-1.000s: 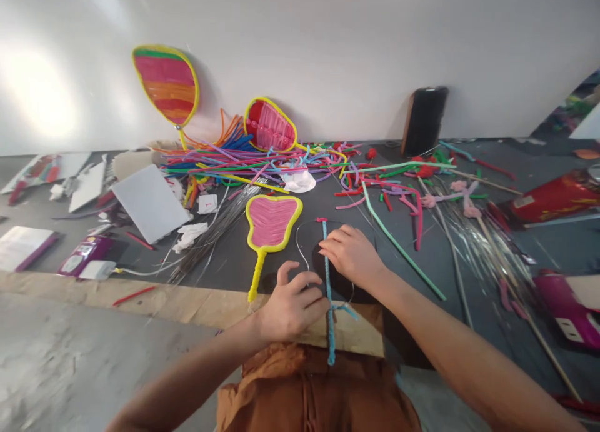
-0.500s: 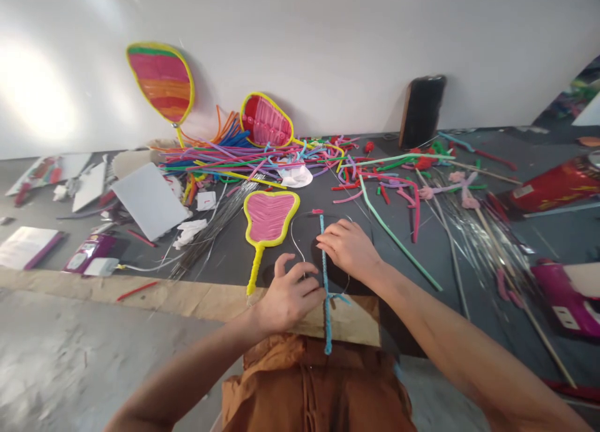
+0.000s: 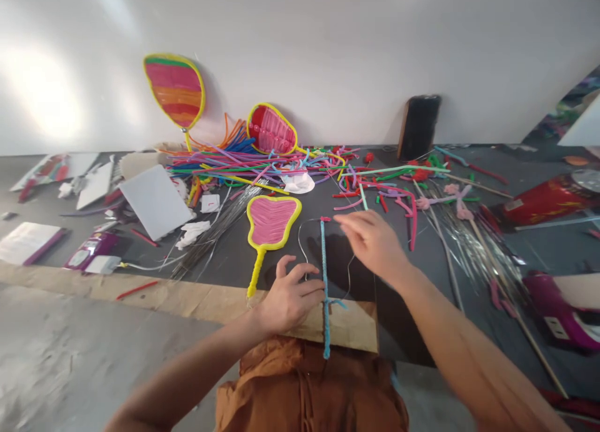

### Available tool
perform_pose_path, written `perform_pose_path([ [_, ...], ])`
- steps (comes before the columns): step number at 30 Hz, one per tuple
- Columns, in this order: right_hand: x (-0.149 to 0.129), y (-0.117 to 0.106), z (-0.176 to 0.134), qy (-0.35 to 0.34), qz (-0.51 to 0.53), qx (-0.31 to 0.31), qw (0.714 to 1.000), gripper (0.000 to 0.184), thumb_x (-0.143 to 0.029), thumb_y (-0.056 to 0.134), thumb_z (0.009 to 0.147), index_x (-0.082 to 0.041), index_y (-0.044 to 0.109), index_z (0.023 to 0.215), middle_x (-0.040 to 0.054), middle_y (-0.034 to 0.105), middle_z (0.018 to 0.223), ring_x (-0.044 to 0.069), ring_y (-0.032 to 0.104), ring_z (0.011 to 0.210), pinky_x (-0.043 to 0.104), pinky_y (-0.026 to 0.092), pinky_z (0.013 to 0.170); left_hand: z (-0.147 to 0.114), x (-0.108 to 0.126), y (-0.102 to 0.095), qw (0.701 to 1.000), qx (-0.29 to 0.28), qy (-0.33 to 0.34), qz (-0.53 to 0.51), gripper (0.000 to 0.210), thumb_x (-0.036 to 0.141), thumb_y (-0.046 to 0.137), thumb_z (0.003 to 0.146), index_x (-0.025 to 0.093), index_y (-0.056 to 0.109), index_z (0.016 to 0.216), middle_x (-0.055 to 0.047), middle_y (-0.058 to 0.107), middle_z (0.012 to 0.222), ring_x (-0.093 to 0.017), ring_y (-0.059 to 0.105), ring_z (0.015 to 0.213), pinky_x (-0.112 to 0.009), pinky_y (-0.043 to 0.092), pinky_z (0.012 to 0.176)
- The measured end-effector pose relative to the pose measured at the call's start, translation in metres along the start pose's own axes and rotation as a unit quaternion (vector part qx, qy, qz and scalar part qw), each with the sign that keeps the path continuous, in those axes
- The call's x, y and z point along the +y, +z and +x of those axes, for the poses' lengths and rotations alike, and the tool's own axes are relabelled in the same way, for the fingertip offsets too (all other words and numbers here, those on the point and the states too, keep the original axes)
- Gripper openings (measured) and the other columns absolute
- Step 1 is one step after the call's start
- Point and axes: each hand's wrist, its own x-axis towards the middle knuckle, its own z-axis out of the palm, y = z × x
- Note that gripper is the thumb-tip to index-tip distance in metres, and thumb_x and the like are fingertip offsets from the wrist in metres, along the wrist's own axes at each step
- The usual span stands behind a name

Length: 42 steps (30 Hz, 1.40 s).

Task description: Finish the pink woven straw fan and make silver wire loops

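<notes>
A blue fuzzy stick [image 3: 323, 257], which looks wrapped in pipe cleaner, lies upright before me with a short blue side piece near its middle. Thin wire [image 3: 300, 239] curves out on both sides of it. My left hand [image 3: 293, 297] is at the stick's left, fingertips closed against its middle. My right hand [image 3: 377, 241] is off the stick, fingers pressed together near its top; whatever they may hold is too small to make out. A small pink piece [image 3: 325, 219] lies at the stick's top. Left of it lies a pink paddle shape with a yellow rim [image 3: 273, 221].
Two more yellow-rimmed paddles [image 3: 174, 91] lean on the wall. Loose pipe cleaners [image 3: 220, 163] are heaped at the back. A phone [image 3: 419, 127] stands against the wall; a red can [image 3: 546, 197] lies at right. White cards [image 3: 156, 200] and silver strands [image 3: 206, 247] lie left.
My right hand has drawn away from the stick, up and to the right. My left hand stays at the stick's middle. The pink piece sits slightly further right against the stick's top.
</notes>
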Motion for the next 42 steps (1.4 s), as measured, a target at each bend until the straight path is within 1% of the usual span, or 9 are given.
perform_pose_path([
  [3,0.003,-0.035,-0.009,0.074,0.004,0.068,0.995,0.023,-0.023,0.046,0.09,-0.022,0.065,0.102,0.0061,0.068,0.096,0.019,0.061,0.091,0.034,0.048,0.081,0.0,0.0,0.001,1.0,0.013,0.004,-0.001,0.014,0.012,0.051,0.085,0.023,0.06,0.086,0.006,0.07,0.096,-0.017,0.047,0.106,-0.046,0.013,0.1],
  [5,-0.002,-0.049,-0.026,0.092,0.012,0.057,0.994,0.021,-0.023,0.047,0.089,-0.021,0.065,0.101,0.0064,0.068,0.096,0.019,0.063,0.088,0.034,0.049,0.079,0.0,0.0,0.001,1.0,0.017,0.004,-0.001,0.015,0.012,0.05,0.085,0.023,0.059,0.085,0.006,0.07,0.096,-0.017,0.047,0.106,-0.046,0.014,0.1],
  [7,-0.012,-0.052,-0.049,0.097,0.016,0.042,0.994,0.021,-0.022,0.046,0.089,-0.022,0.064,0.101,0.0064,0.068,0.093,0.019,0.063,0.086,0.033,0.05,0.077,0.001,0.0,0.001,1.0,0.017,0.002,-0.003,0.015,0.011,0.05,0.085,0.023,0.059,0.085,0.006,0.07,0.096,-0.018,0.047,0.106,-0.046,0.014,0.1],
  [9,-0.027,-0.044,-0.075,0.067,0.026,0.017,0.997,0.021,-0.018,0.047,0.088,-0.022,0.063,0.101,0.0057,0.068,0.091,0.017,0.063,0.083,0.031,0.051,0.075,0.001,0.0,0.0,1.0,0.015,0.002,-0.007,0.016,0.01,0.049,0.085,0.023,0.059,0.085,0.005,0.07,0.096,-0.018,0.048,0.106,-0.046,0.014,0.1],
  [13,-0.059,-0.014,-0.116,-0.08,0.01,-0.088,0.993,0.025,-0.011,0.045,0.087,-0.019,0.063,0.104,0.0053,0.067,0.086,0.016,0.059,0.075,0.029,0.048,0.068,0.0,-0.001,0.002,1.0,0.013,-0.001,-0.016,0.015,0.011,0.049,0.083,0.023,0.059,0.086,0.005,0.07,0.095,-0.018,0.047,0.107,-0.046,0.013,0.101],
  [16,-0.073,0.003,-0.13,-0.099,-0.023,-0.112,0.988,0.024,-0.015,0.05,0.086,-0.02,0.062,0.106,0.0049,0.066,0.086,0.016,0.056,0.073,0.029,0.043,0.066,-0.001,-0.001,0.003,1.0,0.005,-0.002,-0.006,0.016,0.012,0.049,0.082,0.023,0.06,0.087,0.004,0.07,0.096,-0.018,0.048,0.108,-0.046,0.011,0.103],
  [26,-0.083,0.014,-0.13,-0.112,-0.028,-0.122,0.986,0.021,-0.02,0.053,0.086,-0.026,0.064,0.102,0.0022,0.062,0.083,0.016,0.05,0.074,0.031,0.036,0.068,-0.001,0.0,0.005,1.0,-0.002,-0.006,0.002,0.017,0.013,0.048,0.082,0.023,0.06,0.086,0.003,0.07,0.096,-0.018,0.048,0.108,-0.045,0.013,0.101],
  [37,-0.086,0.015,-0.128,-0.084,-0.014,-0.138,0.987,0.017,-0.031,0.065,0.08,-0.026,0.064,0.096,0.0017,0.063,0.086,0.018,0.051,0.081,0.033,0.038,0.073,0.001,0.0,0.002,1.0,0.005,-0.006,-0.01,0.015,0.014,0.048,0.083,0.023,0.06,0.086,0.003,0.068,0.093,-0.018,0.047,0.108,-0.045,0.015,0.102],
  [42,-0.086,0.015,-0.128,-0.083,-0.02,-0.129,0.988,0.015,-0.026,0.062,0.081,-0.026,0.064,0.096,0.0013,0.063,0.087,0.018,0.051,0.08,0.032,0.039,0.073,0.001,0.0,0.002,1.0,0.01,-0.002,-0.006,0.017,0.013,0.046,0.084,0.023,0.06,0.084,0.001,0.068,0.088,-0.02,0.049,0.107,-0.046,0.017,0.101],
])
